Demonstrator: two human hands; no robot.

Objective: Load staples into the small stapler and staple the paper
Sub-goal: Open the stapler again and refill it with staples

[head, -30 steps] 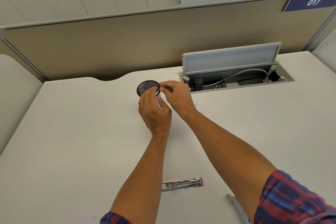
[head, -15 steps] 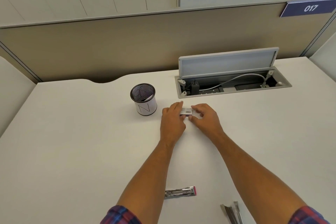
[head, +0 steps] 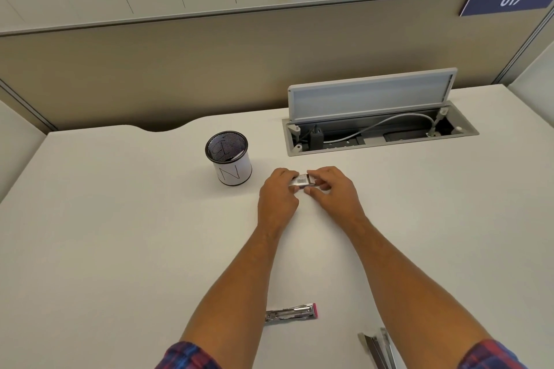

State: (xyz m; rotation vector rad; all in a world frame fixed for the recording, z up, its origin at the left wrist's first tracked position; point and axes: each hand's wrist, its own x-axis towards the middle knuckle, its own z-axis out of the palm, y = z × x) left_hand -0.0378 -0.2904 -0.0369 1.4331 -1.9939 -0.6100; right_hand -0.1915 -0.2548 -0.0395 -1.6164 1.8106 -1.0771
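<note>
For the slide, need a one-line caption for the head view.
Both hands, left hand and right hand, pinch a small white staple box beside a mesh pen cup; opened pink-tipped metal stapler waits nearer.

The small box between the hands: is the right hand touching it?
Touching. The head view shows the right hand's fingers pinching the small box; no gap shows.

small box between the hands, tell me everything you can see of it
The small box is a flat little pack, pale grey-white and cardboard-like, with a dark printed patch on its top that looks like a code; the print is too small to read. It lies roughly level just over the white desk, right of the mesh pen cup. The left hand pinches its left end and the right hand pinches its right end. Whether it is open cannot be told.
</note>
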